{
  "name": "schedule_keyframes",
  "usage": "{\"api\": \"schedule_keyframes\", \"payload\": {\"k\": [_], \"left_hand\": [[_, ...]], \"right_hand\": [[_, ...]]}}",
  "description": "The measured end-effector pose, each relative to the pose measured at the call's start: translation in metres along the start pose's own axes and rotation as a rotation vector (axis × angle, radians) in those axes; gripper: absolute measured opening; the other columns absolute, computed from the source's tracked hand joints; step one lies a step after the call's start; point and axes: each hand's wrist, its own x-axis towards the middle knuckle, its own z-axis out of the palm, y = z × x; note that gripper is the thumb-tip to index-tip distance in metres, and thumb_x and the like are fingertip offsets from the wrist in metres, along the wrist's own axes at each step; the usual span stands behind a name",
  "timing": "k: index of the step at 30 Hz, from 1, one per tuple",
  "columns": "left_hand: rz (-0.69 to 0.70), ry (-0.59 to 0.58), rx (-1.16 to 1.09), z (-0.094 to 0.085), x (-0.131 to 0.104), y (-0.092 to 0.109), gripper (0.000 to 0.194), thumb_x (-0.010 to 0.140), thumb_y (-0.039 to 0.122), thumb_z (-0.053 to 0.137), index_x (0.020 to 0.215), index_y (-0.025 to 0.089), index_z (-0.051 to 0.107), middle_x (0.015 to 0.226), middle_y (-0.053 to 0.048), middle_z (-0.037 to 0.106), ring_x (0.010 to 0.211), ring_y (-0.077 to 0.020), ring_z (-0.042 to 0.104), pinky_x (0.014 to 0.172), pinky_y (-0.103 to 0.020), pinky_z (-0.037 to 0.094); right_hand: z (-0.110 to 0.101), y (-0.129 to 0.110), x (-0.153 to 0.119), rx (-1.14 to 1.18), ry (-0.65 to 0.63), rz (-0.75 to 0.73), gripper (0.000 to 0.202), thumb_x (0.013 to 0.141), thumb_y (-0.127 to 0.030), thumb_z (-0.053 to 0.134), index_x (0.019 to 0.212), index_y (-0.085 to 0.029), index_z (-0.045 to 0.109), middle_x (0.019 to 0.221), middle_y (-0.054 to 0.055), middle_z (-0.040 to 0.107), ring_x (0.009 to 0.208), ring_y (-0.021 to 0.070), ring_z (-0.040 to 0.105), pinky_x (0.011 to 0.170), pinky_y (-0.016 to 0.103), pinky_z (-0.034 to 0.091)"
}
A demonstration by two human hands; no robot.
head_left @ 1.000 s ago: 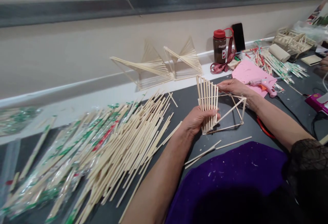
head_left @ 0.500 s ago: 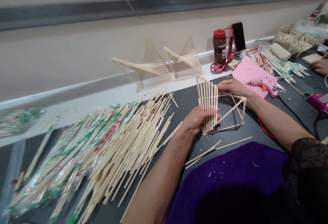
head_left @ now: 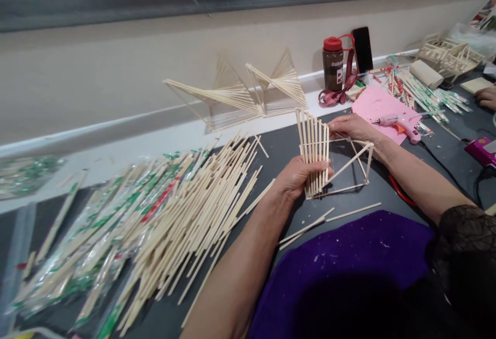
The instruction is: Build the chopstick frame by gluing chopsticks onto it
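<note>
My left hand (head_left: 295, 174) is closed around the lower part of a frame of wooden chopsticks (head_left: 314, 140), thumb across the front. A row of chopsticks fans upward side by side, and an open triangular framework extends to the right. Fingers of my right hand (head_left: 353, 126) are pinched at the upper end of the rightmost chopstick in that row; the fingertips are partly hidden. Below the frame, a few loose chopsticks (head_left: 352, 212) lie on the dark table. To the left spreads a large pile of bare chopsticks (head_left: 201, 210).
Wrapped chopsticks (head_left: 104, 225) lie at far left. Two finished-looking chopstick lattices (head_left: 232, 96) lean by the wall. A red-capped bottle (head_left: 333, 65), a phone (head_left: 362, 49) and a pink glue gun (head_left: 405, 124) on pink foam (head_left: 372, 102) stand right. Another person's hand (head_left: 486, 97) shows at the right edge.
The camera view has tipped slightly, so most things sit a little higher in the picture. Both hands keep their hold on the chopstick frame with hardly any movement.
</note>
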Motion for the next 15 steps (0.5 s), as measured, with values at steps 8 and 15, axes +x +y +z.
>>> {"api": "schedule_keyframes", "payload": {"k": [8, 15], "left_hand": [[0.028, -0.037, -0.012, -0.001, 0.002, -0.001, 0.022, 0.051, 0.020, 0.082, 0.067, 0.011, 0.070, 0.055, -0.005, 0.068, 0.048, -0.0139, 0.058, 0.049, -0.026, 0.048], [0.054, -0.034, -0.029, 0.000, 0.002, -0.002, 0.026, 0.047, 0.020, 0.084, 0.068, 0.010, 0.069, 0.056, -0.006, 0.068, 0.050, -0.0146, 0.060, 0.051, -0.026, 0.049]], "right_hand": [[-0.004, 0.005, 0.004, -0.039, -0.018, -0.046, 0.014, 0.072, -0.030, 0.078, 0.072, -0.017, 0.073, 0.069, 0.002, 0.070, 0.063, 0.0123, 0.060, 0.064, 0.027, 0.048], [-0.012, 0.015, 0.014, -0.041, -0.052, -0.085, 0.020, 0.067, -0.036, 0.082, 0.074, -0.017, 0.075, 0.072, 0.003, 0.072, 0.064, 0.0139, 0.062, 0.064, 0.028, 0.051]]}}
